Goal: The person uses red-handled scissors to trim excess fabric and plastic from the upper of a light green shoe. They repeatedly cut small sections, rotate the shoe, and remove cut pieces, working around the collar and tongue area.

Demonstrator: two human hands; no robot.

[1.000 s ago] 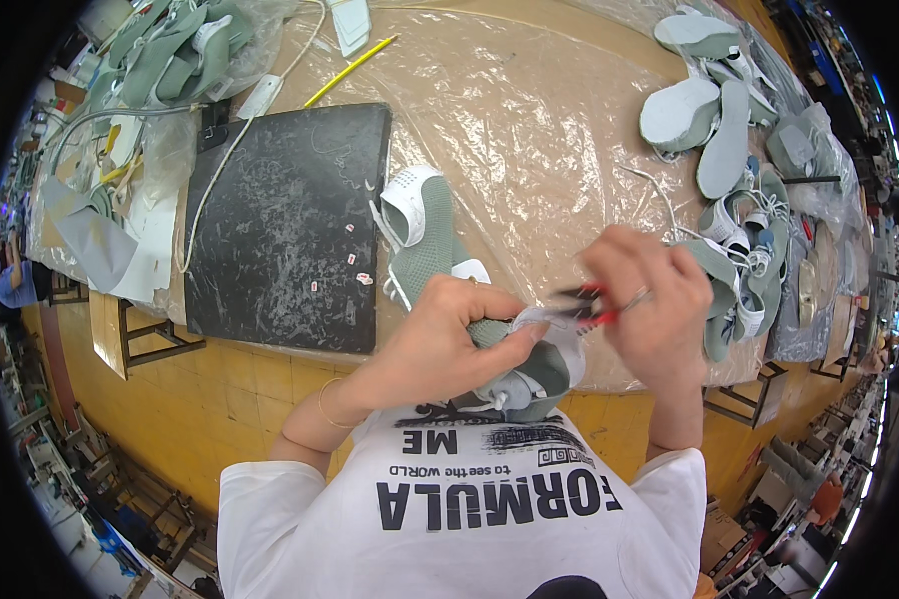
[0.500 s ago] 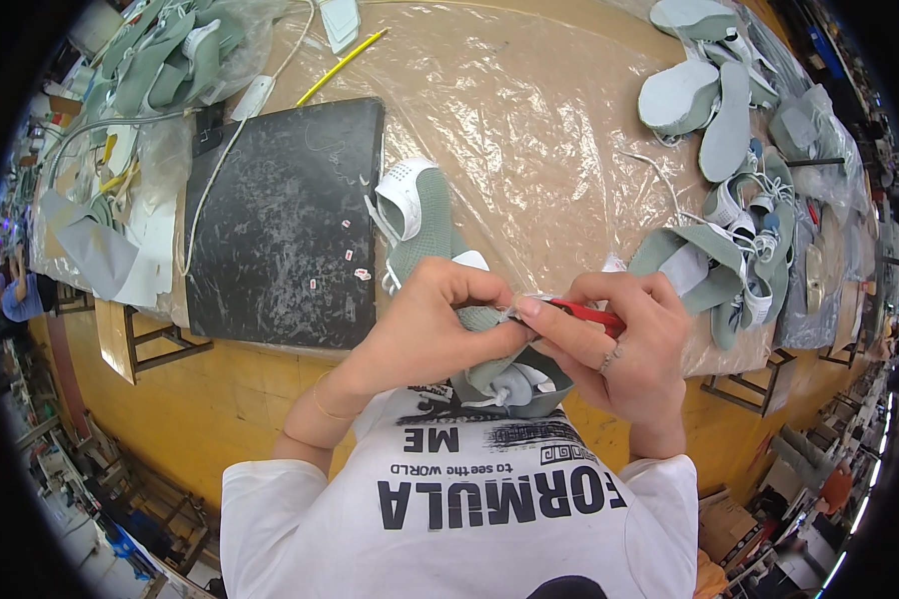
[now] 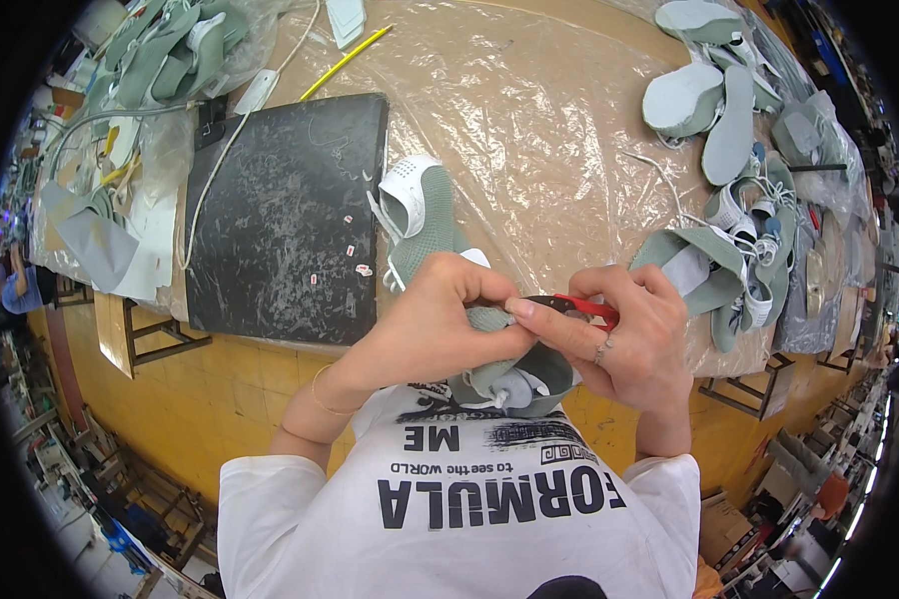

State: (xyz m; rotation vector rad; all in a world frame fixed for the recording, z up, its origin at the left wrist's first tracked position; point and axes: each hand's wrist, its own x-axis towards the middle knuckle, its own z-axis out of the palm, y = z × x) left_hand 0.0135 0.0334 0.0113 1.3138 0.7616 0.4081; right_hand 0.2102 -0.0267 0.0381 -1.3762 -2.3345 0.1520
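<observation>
While the left hand (image 3: 430,327) is pinching the sage-green shoe (image 3: 561,377) by its edge, thumb against forefinger, the right hand (image 3: 631,339) is curling closed around red-handled cutters (image 3: 581,305); I'm not seeing their jaw gap. Shoe's sitting in front of the white shirt (image 3: 469,529). Risk I'm flagging: fingertips are crowding the tool, so slipping could nick skin or knit.

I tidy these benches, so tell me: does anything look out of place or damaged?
Mildly: a few tiny white-and-red scraps lie scattered on the black board, like litter, and pale marks streak its surface, so it looks worn. I see no spill.
</observation>
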